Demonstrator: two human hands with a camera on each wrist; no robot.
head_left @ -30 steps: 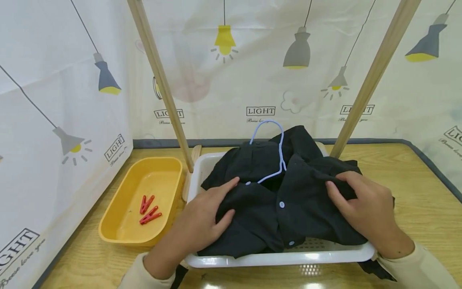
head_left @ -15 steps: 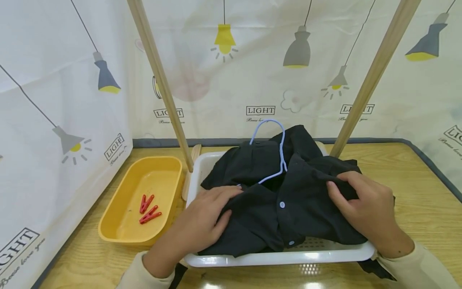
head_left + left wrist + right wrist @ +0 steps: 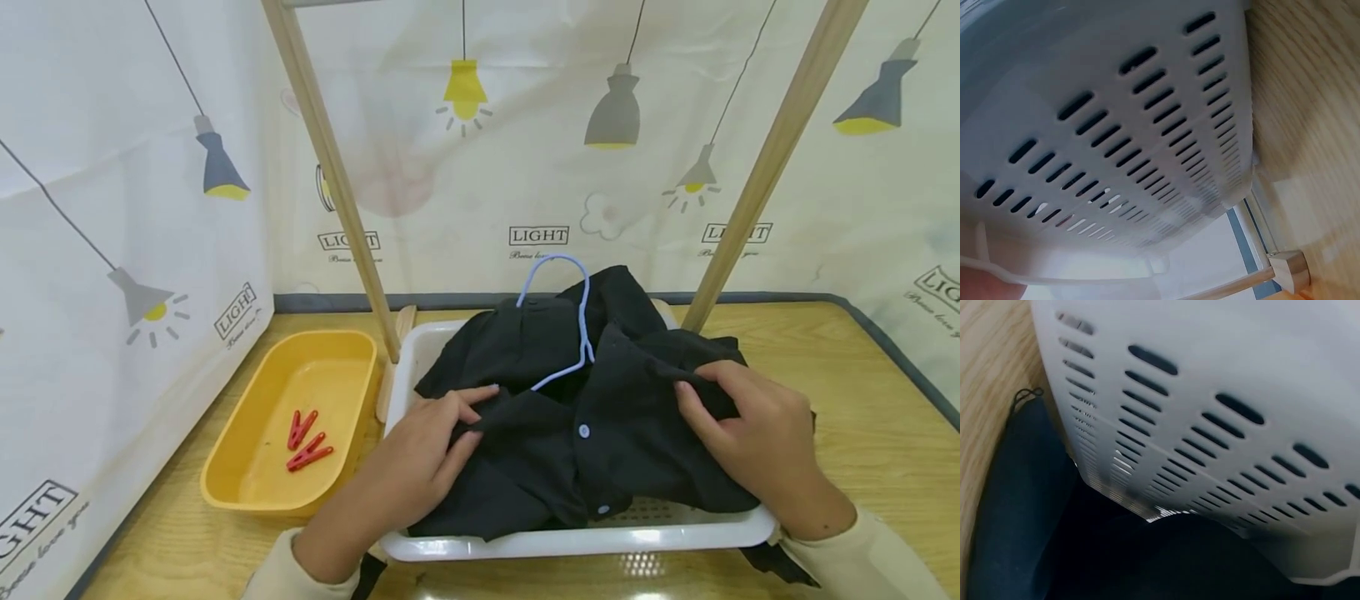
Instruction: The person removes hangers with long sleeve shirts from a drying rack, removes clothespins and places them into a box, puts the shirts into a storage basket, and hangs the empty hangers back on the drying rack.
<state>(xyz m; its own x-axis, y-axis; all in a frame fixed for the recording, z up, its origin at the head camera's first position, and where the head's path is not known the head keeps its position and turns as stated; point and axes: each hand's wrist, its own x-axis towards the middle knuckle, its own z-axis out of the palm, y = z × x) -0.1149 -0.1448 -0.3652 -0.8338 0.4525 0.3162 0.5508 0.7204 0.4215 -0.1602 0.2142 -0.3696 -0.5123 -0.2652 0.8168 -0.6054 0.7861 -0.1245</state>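
Note:
A black button-up shirt (image 3: 637, 425) lies rumpled in a white plastic basket (image 3: 450, 547), parts of it hanging over the sides. From its collar rises a light blue hanger (image 3: 584, 333), its lower part hidden in the cloth. On the shirt's left portion, my left hand (image 3: 420, 450) pinches a fold between thumb and fingers, index finger stretched beside a small button. My right hand (image 3: 768, 437) grips the shirt's right side. The wrist views mostly take in the basket's slotted wall (image 3: 1147, 125); dark cloth (image 3: 1016, 506) hangs beside it in the right wrist view.
A yellow tray (image 3: 225, 467) holding red clothespins (image 3: 309, 454) stands left of the basket on the wooden table (image 3: 877, 400). Two wooden poles, one left (image 3: 330, 158) and one right (image 3: 772, 175), rise behind the basket. A lamp-patterned curtain (image 3: 540, 183) encloses the back and sides.
My left hand's fingers have bent and drawn up a fold of the shirt, the index finger shifting over the cloth. The right hand keeps its hold. The head view has tilted slightly.

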